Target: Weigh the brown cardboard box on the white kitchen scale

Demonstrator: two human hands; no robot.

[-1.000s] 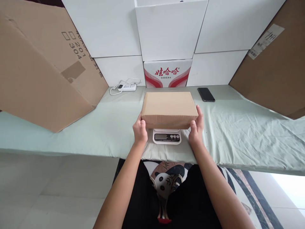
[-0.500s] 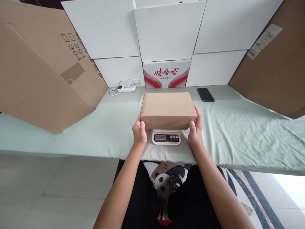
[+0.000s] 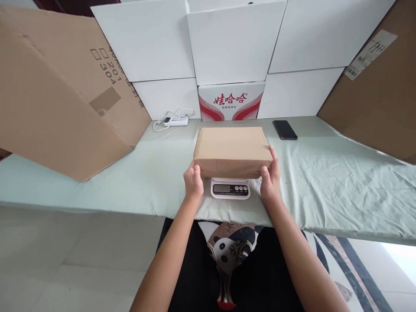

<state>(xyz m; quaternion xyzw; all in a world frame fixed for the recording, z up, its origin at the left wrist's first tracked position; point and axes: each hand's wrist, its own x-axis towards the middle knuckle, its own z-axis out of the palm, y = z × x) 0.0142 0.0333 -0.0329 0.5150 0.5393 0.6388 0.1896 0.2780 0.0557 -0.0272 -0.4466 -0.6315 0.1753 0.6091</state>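
Observation:
A closed brown cardboard box (image 3: pixel 232 145) is gripped at its two ends. My left hand (image 3: pixel 194 180) is closed on its left end, thumb at the near corner. On the right end, my right hand (image 3: pixel 270 180) grips in the same way, with fingers along the side. Under the box is a white kitchen scale (image 3: pixel 230 195); only its front panel with a display and several buttons shows. The box hides the weighing platform, so I cannot tell whether it rests on the scale or is held just above.
A black phone (image 3: pixel 285 130) lies at the back right of the green cloth (image 3: pixel 156 173). A white power strip with a cable (image 3: pixel 176 120) lies at the back left. White boxes (image 3: pixel 238 43) wall the rear, with large cardboard panels (image 3: pixel 65 95) at both sides.
The whole view has shifted slightly, so everything appears a little further right. Both hands keep their hold on the box, which stays over the scale.

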